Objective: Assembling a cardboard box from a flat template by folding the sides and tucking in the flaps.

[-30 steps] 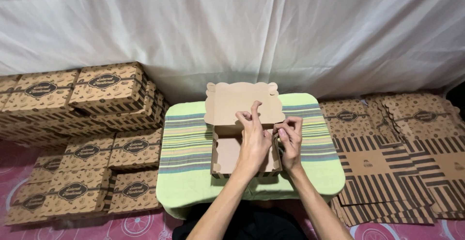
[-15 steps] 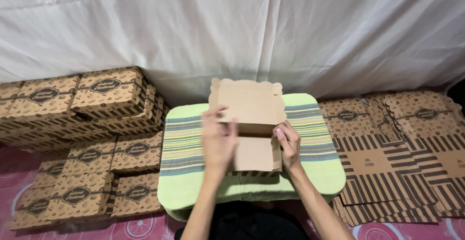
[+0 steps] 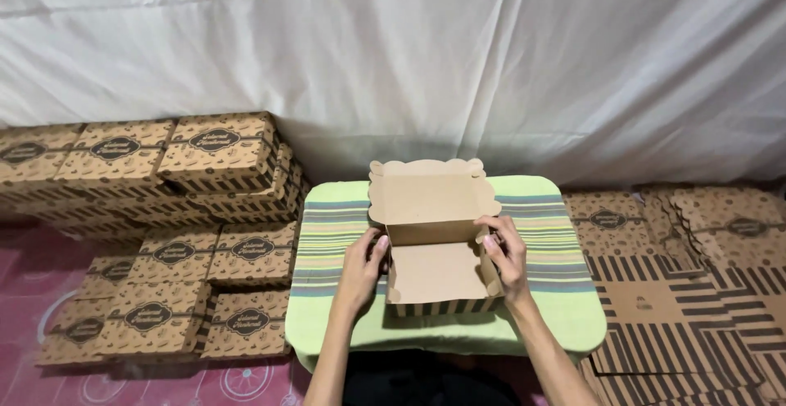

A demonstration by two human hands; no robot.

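Compared with half a second ago, I see my left hand [image 3: 360, 268] has slid off the top of the cardboard box [image 3: 438, 242] and now sits at its 9 o'clock side, fingers pressed flat against the left wall. My right hand [image 3: 506, 252] is where it was, at the box's 3 o'clock side, fingertips curled over the right wall's upper corner. Both hands press the box between them rather than clench it. The box now stands open: its scalloped lid [image 3: 427, 193] leans back toward 12 o'clock, and the plain brown inside shows, with a striped front wall toward 6 o'clock.

The box rests in the middle of a small table covered in a green striped cloth [image 3: 327, 234]. At 9 o'clock from the table, well apart from my hands, folded boxes [image 3: 205, 209] are stacked in rows on the pink floor mat [image 3: 33, 291]. At 3 o'clock lie piles of flat unfolded box blanks [image 3: 679, 291]. A white sheet [image 3: 409, 62] hangs across 12 o'clock. Nothing lies between my hands and the box.
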